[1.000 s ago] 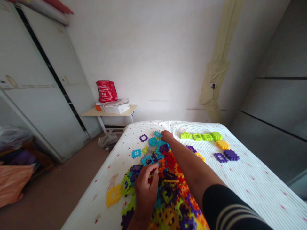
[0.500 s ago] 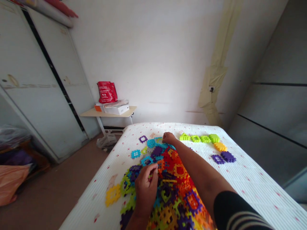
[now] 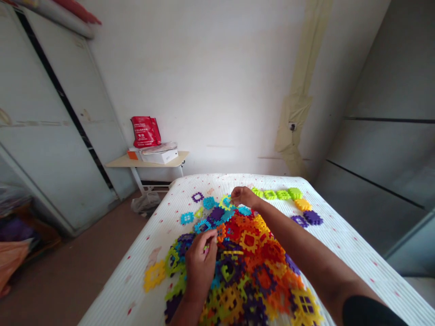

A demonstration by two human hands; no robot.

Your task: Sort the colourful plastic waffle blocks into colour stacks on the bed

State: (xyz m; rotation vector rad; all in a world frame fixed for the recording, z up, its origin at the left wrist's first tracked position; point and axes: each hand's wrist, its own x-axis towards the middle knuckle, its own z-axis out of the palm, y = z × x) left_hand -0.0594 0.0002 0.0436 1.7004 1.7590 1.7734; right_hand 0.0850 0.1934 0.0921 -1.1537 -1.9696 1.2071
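Note:
A heap of interlocking plastic building pieces, in red, orange, yellow, purple, lime and blue, spreads over the bed in front of me. My right hand reaches to its far end, its closed fingers pinching the edge of a lime-green open-frame building piece. Blue and purple pieces lie just under that one. At the heap's left side, my left hand hovers with thumb and fingers curled together, close to an orange window piece. Whether anything sits in those fingers is hidden.
Beyond my right forearm runs a line of lime-green pieces, then a yellow piece and purple pieces. A yellow window piece lies left of the heap. Against the wall stands a small table with a red bag.
My right hand has moved slightly right, drawing the lime-green piece with it. My left hand has stayed almost still over the heap. The view has turned a little to the right.

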